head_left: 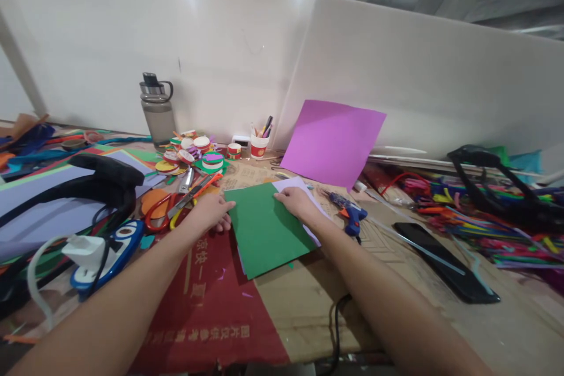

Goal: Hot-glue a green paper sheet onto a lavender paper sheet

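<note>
Two bare hands at a green paper sheet (pixel 273 235) in front of us, laid over a lavender sheet (pixel 302 185) on cardboard (pixel 299 317).
Taking the green sheet's middle as the clock centre, our left hand (pixel 214 213) is between nine and ten, thumb at the edge and fingers loosely curled; we cannot tell whether they pinch it. Our right hand (pixel 296 202) is at one o'clock, fingers bent close together on the upper edge, their grip underneath hidden. A blue glue gun (pixel 352 217) lies at three; a purple sheet (pixel 335 141) leans farther off at one. We judge the green sheet light, fairly stiff, quick to crease and apt to slide, best held lightly by opposite edges.
</note>
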`<state>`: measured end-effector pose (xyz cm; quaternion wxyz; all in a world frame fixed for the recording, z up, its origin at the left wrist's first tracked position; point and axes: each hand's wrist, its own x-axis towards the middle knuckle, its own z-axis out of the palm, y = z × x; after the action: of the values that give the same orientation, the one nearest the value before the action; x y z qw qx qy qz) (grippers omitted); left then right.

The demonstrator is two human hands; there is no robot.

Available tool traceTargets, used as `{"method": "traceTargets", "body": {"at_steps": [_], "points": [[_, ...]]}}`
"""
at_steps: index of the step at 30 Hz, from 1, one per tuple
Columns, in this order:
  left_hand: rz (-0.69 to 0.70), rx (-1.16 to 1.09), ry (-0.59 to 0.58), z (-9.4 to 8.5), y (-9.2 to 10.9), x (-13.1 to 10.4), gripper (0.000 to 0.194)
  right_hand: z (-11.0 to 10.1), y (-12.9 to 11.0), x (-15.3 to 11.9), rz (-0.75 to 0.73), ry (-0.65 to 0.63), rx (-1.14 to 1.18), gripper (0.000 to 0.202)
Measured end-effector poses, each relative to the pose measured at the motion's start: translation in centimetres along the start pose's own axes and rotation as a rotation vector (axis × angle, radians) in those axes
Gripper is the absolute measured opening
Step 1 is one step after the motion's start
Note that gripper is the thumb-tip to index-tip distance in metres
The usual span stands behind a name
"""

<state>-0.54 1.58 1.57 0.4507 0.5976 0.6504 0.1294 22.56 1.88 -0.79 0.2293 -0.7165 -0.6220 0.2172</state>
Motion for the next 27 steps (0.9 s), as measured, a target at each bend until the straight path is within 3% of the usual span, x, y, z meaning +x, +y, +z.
{"method": "traceTargets", "body": {"at_steps": [10,27], "points": [[-0.063,-0.151,-0.051,0.0,0.1,-0.1,0.045,0.3,0.4,0.2,-0.011,0.027,-0.018,0.027],[-0.015,-0.070,0.043,0.3,-0.5,0.9,0.037,0.8,0.2,0.2,-0.024,0.062,-0.029,0.025]]}}
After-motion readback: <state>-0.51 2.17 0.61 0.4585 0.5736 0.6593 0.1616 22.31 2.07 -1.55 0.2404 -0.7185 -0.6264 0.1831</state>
